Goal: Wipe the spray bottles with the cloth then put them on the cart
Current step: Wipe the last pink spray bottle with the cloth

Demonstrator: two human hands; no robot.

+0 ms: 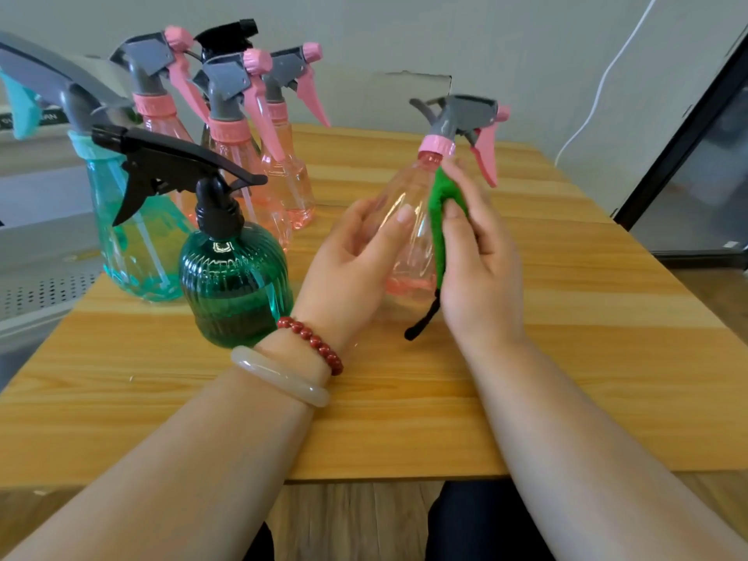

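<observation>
Over the table point(566, 317), your curled left hand point(348, 269) grips the tilted pink bottle point(413, 261) while your right hand point(481, 269) pinches the cloth point(443, 204) against it, so hard rubbing may slip it loose, toppling the green bottle point(234, 277) beside your wrist.

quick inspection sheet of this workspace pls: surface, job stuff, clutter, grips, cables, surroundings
surface: wooden table, light grain
job's things: pink spray bottle held tilted; green cloth against its side; six more standing at left: three pink bottles, teal bottle, dark green bottle, black-topped bottle behind
clutter: nothing seen
grips: left hand holds the pink spray bottle's body; right hand pinches the green cloth to it
cables: white cable down the wall; black cord hangs below the cloth
surroundings: pale wall, dark door frame at right; cart not clearly seen
</observation>
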